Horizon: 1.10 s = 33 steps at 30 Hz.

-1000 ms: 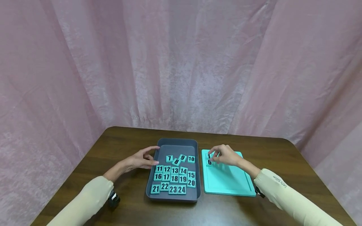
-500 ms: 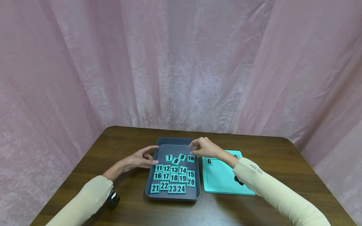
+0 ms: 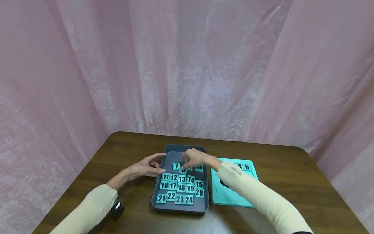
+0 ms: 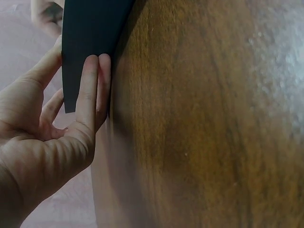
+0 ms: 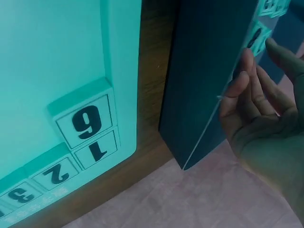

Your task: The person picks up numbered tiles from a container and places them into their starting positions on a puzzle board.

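Note:
In the head view my left hand (image 3: 146, 167) is at the left side of a dark grey tray (image 3: 201, 206). In the left wrist view, two straight fingers (image 4: 88, 90) rest flat on the outer wall while other digits touch the rim. My right hand (image 3: 194, 158) is over the tray's upper part, thumb and fingers apart and slightly bent at number tile 8 (image 3: 183, 171). Tile 7 (image 3: 176, 166) lies just left of it. Tile 9 is hidden under the hand, and tile 10 (image 3: 199, 168) is partly covered. In the right wrist view, fingertips (image 5: 246, 59) are beside tile 8.
Tiles 11 to 24 lie in rough rows, among them tile 18 (image 3: 181, 188). Right of the tray is a turquoise board (image 3: 232, 198), partly under the right sleeve, with tile 5 (image 3: 247, 167) and tile 6 (image 5: 87, 119) on it. A pink curtain (image 3: 187, 71) hangs behind the wooden table (image 3: 140, 201).
My right hand has moved left from the board, past tile 10, to tile 8. Tiles 4 and 5 on the board have come into sight. My left hand stays at the tray.

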### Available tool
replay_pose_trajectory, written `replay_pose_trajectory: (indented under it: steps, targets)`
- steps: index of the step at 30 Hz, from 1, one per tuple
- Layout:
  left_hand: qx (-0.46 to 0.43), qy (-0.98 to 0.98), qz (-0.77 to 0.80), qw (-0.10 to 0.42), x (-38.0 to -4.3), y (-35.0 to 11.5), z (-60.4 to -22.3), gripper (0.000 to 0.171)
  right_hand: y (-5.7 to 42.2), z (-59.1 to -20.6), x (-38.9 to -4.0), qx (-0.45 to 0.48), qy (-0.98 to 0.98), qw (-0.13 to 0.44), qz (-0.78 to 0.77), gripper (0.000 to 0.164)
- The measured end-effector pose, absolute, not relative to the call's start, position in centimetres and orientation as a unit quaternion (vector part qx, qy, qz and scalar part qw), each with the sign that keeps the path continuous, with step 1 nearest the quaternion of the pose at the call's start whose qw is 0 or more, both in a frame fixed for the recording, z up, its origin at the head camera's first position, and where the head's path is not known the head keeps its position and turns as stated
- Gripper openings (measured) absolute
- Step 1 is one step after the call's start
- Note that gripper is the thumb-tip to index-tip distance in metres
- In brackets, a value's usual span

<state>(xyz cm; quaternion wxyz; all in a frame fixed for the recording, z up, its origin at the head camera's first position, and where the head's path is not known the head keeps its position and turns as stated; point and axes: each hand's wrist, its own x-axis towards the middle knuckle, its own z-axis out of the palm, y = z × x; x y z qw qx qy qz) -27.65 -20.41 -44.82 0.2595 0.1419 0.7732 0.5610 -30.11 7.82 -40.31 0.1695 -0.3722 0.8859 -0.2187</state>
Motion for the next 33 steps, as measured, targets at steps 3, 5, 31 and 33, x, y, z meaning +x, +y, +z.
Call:
replay_pose_trajectory:
  steps: [3,5,31,33]
  targets:
    - [0.143,0.773,0.561,0.261,-27.6,-20.4,-44.8,0.088,7.3,-40.8,-30.7,-0.359,0.894,0.180,-0.199,0.040]
    - [0.142,0.773,0.561,0.260,-27.6,-20.4,-44.8,0.087,6.9,-40.9,-31.0,-0.355,0.902,0.173,-0.174,0.039]
    - [0.140,0.779,0.556,0.253,-27.7,-20.3,-45.0,0.087,5.7,-39.7,-30.0,-0.329,0.928,0.132,-0.114,0.036]
    - [0.139,0.781,0.555,0.253,-27.7,-20.2,-45.1,0.087,6.1,-39.5,-29.9,-0.336,0.920,0.133,-0.151,0.035]
